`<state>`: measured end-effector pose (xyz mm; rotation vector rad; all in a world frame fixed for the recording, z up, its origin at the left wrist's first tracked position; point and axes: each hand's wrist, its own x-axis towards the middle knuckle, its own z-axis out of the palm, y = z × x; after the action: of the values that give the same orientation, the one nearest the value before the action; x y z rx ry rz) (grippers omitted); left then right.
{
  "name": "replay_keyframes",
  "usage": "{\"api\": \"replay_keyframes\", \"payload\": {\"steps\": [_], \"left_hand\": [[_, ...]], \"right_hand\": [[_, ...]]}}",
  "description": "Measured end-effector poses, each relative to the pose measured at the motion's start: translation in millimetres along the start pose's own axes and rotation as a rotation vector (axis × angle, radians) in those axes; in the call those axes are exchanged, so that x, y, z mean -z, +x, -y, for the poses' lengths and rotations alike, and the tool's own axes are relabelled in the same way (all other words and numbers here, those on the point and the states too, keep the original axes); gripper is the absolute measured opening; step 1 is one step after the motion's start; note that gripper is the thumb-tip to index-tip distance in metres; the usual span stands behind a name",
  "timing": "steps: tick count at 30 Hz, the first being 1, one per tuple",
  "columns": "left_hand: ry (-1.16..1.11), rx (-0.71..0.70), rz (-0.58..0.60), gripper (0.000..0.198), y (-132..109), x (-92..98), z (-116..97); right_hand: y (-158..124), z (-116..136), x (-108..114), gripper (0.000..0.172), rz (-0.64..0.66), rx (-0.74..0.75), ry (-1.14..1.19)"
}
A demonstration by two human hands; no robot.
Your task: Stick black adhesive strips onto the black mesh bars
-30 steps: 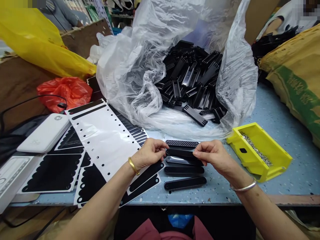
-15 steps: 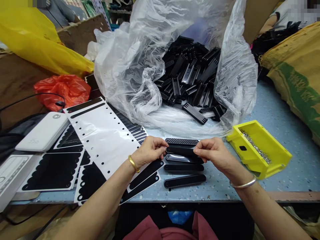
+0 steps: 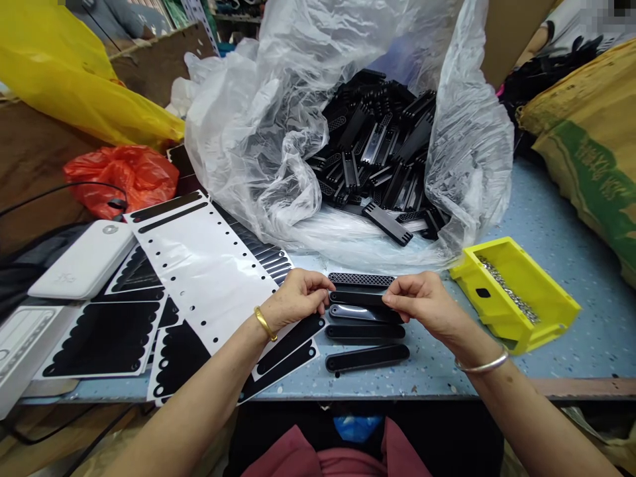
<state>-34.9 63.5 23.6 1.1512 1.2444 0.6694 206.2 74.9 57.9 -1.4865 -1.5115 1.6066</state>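
Between my two hands stretches a narrow black sticker strip [image 3: 356,299], like those on the sheets at the left. My left hand [image 3: 301,296] pinches its left end with thumb and forefinger. At the other end, my right hand [image 3: 416,299] pinches it the same way. Just below the strip lies a black plastic bar with a glossy face [image 3: 365,313]. Nearer me are two more long black bars, a dark one [image 3: 365,332] and a rounded one [image 3: 368,358]. Beyond the strip rests a bar with a lattice-patterned face [image 3: 362,279].
A clear plastic bag [image 3: 278,165] full of black plastic bars [image 3: 387,149] stands behind. To the right is a yellow bin [image 3: 539,291] of small metal parts. Sticker sheets [image 3: 213,265] and a white power bank [image 3: 82,260] lie left. Other people sit beyond.
Almost nothing differs. Both hands keep their pinch on the strip over the row of bars, and the view has shifted very slightly.
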Motion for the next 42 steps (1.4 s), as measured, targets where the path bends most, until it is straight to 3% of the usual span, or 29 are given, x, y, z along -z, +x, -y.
{"api": "replay_keyframes", "payload": {"steps": [13,18,29,33,36,42], "left_hand": [[-0.005,-0.007,-0.041,0.004,5.1,-5.9,1.0],[-0.006,0.001,-0.060,0.002,6.3,-6.7,0.5],[0.008,-0.033,-0.065,0.003,6.8,-7.2,2.1],[0.014,-0.048,-0.068,0.003,6.7,-7.7,1.3],[0.020,-0.047,-0.061,0.003,6.1,-7.5,-0.2],[0.010,-0.045,-0.069,0.003,7.0,-7.4,1.3]], "right_hand": [[0.5,2.0,-2.1,0.018,-0.058,-0.015,-0.078],[1.2,-5.4,-3.1,0.015,-0.149,-0.047,-0.120],[-7.4,-18.1,-8.0,0.025,-0.258,0.018,0.106],[-6.7,-18.2,-6.0,0.036,-0.330,0.066,0.142],[-6.7,-17.9,-2.2,0.028,-0.345,0.103,0.091],[-6.6,-22.1,4.1,0.013,-0.257,0.112,-0.001]]}}
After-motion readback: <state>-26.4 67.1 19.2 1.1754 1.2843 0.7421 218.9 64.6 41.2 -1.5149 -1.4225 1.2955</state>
